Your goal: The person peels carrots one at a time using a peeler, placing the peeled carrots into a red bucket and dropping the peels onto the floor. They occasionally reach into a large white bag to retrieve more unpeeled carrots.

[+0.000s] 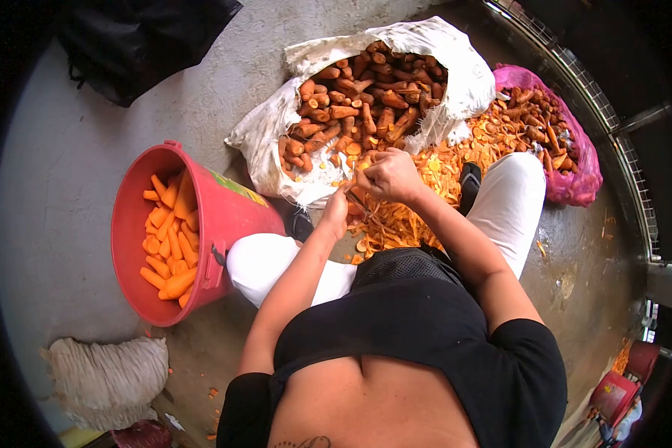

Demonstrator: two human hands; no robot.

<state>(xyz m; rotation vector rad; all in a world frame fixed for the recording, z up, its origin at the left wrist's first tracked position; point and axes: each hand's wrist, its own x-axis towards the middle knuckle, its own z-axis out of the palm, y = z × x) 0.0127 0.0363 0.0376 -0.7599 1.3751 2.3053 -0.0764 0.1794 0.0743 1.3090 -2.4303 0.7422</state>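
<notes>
My left hand [337,213] is closed around a carrot, mostly hidden by the fingers. Right beside it my right hand [393,176] is also closed, with a thin, dark tool partly showing below it; its kind is hard to make out. Both hands meet above a heap of orange peelings [403,224] between the knees. Just beyond them lies a torn white sack [270,134] full of unpeeled carrots [388,97]. To the left, a red bucket [235,216] tilts with its mouth toward me and holds peeled orange carrots [173,250].
A pink mesh bag [586,164] of carrots and scraps stands at the right. A black bag [138,48] lies at the upper left, a bundled whitish sack [110,381] at the lower left. Red containers [616,396] stand at the far lower right, near a metal grating [590,97].
</notes>
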